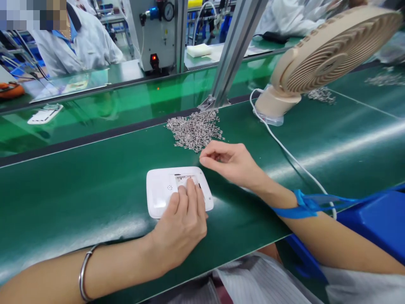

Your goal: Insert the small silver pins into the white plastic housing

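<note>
A white plastic device housing (160, 192) lies flat on the green conveyor belt (79, 190). My left hand (182, 221) rests on its right half, fingers pressing down near a small opening in the top. My right hand (229, 162) hovers just right of the housing and below a pile of small metal parts (194, 131), fingertips pinched together; whether a part sits between them is too small to tell. A blue strap (300, 207) circles my right wrist, a metal bangle (85, 272) my left.
A beige desk fan (329, 50) stands at the back right, its white cable (284, 150) running across the belt. A blue bin (376, 223) sits at the right edge. An aluminium post (234, 50) rises behind the pile. A person in white works beyond the far belt.
</note>
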Available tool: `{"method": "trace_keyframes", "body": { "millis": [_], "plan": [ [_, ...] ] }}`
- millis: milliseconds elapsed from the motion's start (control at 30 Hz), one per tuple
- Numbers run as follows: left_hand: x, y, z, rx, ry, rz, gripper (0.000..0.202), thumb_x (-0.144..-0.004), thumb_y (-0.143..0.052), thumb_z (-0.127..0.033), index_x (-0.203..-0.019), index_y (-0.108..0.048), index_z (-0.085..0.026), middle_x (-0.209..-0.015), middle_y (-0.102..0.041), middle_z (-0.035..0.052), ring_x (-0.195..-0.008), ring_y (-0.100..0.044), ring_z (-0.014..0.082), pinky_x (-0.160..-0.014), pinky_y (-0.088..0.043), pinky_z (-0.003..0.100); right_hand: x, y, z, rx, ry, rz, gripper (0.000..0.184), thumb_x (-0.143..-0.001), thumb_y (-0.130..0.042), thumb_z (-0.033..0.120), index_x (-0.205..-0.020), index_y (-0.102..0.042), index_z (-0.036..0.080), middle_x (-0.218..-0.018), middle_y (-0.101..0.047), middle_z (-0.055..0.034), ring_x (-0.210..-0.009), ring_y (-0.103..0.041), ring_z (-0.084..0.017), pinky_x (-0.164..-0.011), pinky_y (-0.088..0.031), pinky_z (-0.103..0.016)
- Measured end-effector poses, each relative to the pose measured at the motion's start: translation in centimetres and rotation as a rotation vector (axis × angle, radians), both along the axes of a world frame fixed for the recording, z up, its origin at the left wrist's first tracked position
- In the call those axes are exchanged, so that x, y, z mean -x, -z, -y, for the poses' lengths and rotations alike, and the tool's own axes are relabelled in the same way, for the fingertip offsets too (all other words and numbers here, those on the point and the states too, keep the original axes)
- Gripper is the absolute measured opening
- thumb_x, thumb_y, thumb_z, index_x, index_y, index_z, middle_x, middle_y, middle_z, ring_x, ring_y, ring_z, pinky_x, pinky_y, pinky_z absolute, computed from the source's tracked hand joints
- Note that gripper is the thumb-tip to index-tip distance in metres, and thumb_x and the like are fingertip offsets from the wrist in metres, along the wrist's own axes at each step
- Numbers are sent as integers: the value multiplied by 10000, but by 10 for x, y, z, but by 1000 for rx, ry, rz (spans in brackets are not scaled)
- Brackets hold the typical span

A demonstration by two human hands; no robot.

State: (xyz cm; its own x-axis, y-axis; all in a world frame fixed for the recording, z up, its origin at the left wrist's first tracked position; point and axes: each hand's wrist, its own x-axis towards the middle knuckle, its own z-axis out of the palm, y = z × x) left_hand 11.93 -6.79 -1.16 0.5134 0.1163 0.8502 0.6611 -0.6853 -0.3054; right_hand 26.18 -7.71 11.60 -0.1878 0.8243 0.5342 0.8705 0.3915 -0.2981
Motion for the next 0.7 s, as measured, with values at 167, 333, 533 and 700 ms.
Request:
{"method": "trace_keyframes", "body": {
  "millis": [167, 333, 533, 700],
  "plan": [
    [2, 0, 0, -5, 10, -31, 401, -941, -355, -262, -1216, -519, -22, -1204, -549, 166, -1036, -549, 263, -814, -412, 323, 12, 14, 4, 94, -105, -34, 64, -771, -531, 139, -715, -555, 160, -716, -545, -9, -669, -506, -109, -602, -430, -240],
    [1, 0, 0, -8, 2, -16, 392, -943, -347, -254, -1198, -532, -21, -1181, -558, 162, -1028, -550, 256, -808, -408, 317, 9, 14, 4, 47, -166, 174, 115, -789, -516, 108, -697, -568, 155, -843, -558, -45, -758, -539, -125, -649, -432, -256],
    [2, 0, 0, -13, 17, -10, 385, -938, -362, -254, -1189, -541, -23, -1174, -559, 161, -1020, -551, 263, -809, -403, 325, 5, 21, 3, -71, -93, 328, 112, -795, -512, 124, -704, -568, 158, -911, -539, -64, -721, -529, -117, -639, -443, -263],
    [1, 0, 1, -15, 22, 2, 385, -935, -375, -251, -1195, -536, -16, -1184, -560, 170, -1014, -560, 264, -802, -406, 324, 6, 26, 4, -134, -67, 384, 118, -794, -499, 119, -700, -550, 169, -917, -551, -73, -791, -553, -146, -679, -465, -284]
  ]
}}
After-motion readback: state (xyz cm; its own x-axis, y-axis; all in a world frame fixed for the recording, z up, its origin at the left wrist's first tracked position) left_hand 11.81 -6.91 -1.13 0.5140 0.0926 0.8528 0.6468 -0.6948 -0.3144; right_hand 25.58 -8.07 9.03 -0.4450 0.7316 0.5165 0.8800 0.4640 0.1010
